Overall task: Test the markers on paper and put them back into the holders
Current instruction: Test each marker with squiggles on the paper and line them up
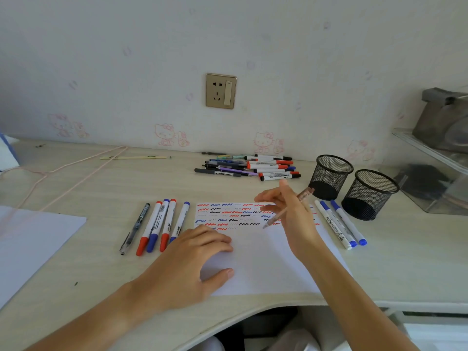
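Clear plastic pen (pixel 287 210) is pinched in the right hand (pixel 291 211), tip just above the white paper sheet (pixel 266 262) of red, blue and black squiggles. Left hand (pixel 187 262) presses flat on that sheet, fingers relaxed. Two black mesh holders (pixel 329 177) stand beyond on the pale wooden counter (pixel 101 183).

A person's right hand (pixel 291 211) holds what looks like a clear pen (pixel 288 209) tilted above squiggle-covered paper (pixel 266 262), the left hand (pixel 192 262) resting flat on the sheet below that grip, two mesh holders (pixel 330 177) beyond it.
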